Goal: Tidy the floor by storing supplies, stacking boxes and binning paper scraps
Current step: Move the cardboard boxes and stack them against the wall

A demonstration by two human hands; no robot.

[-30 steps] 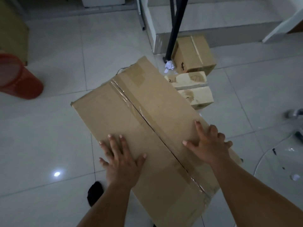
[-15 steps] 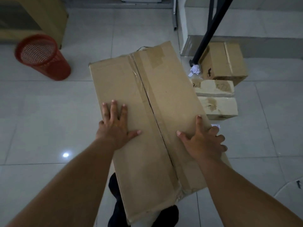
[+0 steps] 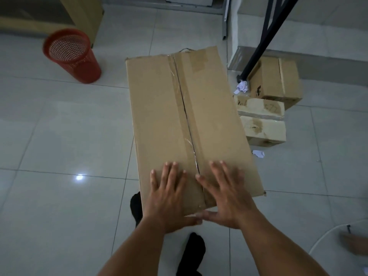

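A long taped cardboard box (image 3: 187, 120) lies on the tiled floor in front of me, its length running away from me. My left hand (image 3: 169, 198) and my right hand (image 3: 227, 198) rest flat on its near end, fingers spread, either side of the tape seam. Three smaller cardboard boxes lie to the right: a bigger one (image 3: 276, 80) at the back, two flat ones (image 3: 260, 108) (image 3: 264, 131) in front of it. A crumpled paper scrap (image 3: 243, 86) lies by the black pole's foot, another scrap (image 3: 258, 153) right of the long box. A red mesh bin (image 3: 71, 54) stands at the upper left.
A black stand leg (image 3: 258, 42) slants down to the floor behind the long box. A wooden cabinet (image 3: 83, 14) stands behind the bin. A white cable (image 3: 326, 234) curves at the lower right, near another person's foot (image 3: 354, 244). My dark-socked feet (image 3: 191, 253) are below the box.
The long box has turned from a diagonal to nearly straight away from me. Both hands have slid back to its near end and closer together.
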